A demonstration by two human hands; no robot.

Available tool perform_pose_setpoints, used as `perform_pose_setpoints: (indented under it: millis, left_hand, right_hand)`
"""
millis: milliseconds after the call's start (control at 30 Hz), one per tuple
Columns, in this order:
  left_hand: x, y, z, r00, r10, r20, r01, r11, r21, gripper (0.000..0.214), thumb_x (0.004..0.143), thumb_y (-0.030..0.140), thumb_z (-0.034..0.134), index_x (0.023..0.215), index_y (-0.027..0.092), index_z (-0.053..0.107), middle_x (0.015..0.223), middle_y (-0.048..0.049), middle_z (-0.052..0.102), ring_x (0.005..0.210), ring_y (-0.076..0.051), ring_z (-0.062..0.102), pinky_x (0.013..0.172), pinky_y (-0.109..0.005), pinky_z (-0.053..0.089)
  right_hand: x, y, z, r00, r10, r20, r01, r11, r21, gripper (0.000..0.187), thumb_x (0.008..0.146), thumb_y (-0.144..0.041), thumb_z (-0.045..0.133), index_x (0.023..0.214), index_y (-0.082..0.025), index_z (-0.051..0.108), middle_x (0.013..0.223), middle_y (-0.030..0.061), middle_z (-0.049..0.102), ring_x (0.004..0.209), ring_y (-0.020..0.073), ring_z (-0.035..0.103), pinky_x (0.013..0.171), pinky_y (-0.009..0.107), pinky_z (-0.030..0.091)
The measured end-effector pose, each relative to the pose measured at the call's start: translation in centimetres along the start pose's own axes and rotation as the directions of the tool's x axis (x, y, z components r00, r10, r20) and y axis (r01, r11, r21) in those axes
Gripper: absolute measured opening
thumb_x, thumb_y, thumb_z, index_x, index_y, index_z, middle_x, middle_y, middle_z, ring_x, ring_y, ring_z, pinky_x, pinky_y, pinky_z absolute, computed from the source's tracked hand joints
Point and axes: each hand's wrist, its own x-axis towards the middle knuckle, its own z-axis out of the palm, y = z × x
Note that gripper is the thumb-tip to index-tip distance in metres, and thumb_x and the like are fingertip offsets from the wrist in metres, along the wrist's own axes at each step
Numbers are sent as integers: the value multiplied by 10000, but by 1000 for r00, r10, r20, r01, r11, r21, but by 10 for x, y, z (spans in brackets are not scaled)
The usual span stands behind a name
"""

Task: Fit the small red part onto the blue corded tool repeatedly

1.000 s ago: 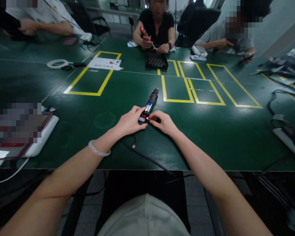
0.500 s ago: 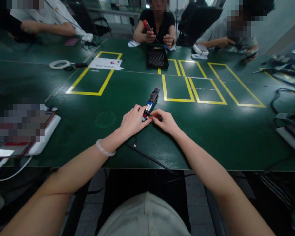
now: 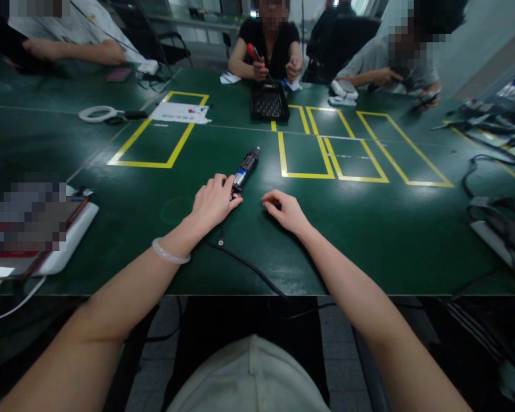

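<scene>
A black electric screwdriver [image 3: 245,166] with a blue band lies on the green table [image 3: 369,229], tip pointing away from me. My left hand [image 3: 214,201] grips its near end. A black cable [image 3: 240,263] runs from under that hand to the table's front edge. My right hand [image 3: 286,212] rests on the table a little to the right of the tool, apart from it, with its fingers curled together. Whether something small is pinched in them I cannot tell.
Yellow taped rectangles [image 3: 326,154] mark the table beyond the tool. Across sits a person with a red screwdriver [image 3: 254,54] over a black tray [image 3: 269,103]. A white ring [image 3: 98,113] and paper [image 3: 180,112] lie far left, a white device [image 3: 68,240] near left, cables [image 3: 489,171] right.
My right hand has let go of the tool's near end and drawn away to the right. My left hand keeps hold of the tool, which has shifted slightly left.
</scene>
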Motion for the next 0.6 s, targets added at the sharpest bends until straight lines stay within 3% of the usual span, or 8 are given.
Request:
perform_pose_setpoints:
  millis: [200, 400, 600]
  left_hand:
    - [21, -56, 7, 988, -153, -23, 153, 988, 16, 606, 981, 508, 497, 1459, 139, 438, 1411, -244, 468, 1195, -413, 534, 932, -509, 481]
    - [29, -115, 10, 951, -306, -47, 308, 951, 33, 580, 1031, 516, 396, 1429, 93, 416, 1456, -207, 431, 1240, -362, 485, 990, -497, 423]
    - [22, -141, 8, 911, -396, -113, 395, 918, -36, 566, 1076, 538, 285, 1446, 116, 358, 1519, -101, 359, 1295, -287, 388, 1103, -492, 300]
  right_hand:
    - [0, 1, 0, 999, 23, 32, -22, 1000, -19, 122, 903, -235, 561, 955, -203, 667, 934, 47, 720, 855, 186, 666, 837, 326, 515]
    - [0, 0, 0, 998, 25, 50, -22, 999, -49, 116, 900, -231, 563, 941, -204, 668, 894, 37, 707, 815, 180, 649, 799, 315, 499]
    - [0, -2, -1, 998, 27, 63, -23, 998, -53, 116, 905, -231, 560, 935, -198, 667, 897, 46, 708, 816, 185, 648, 798, 319, 499]
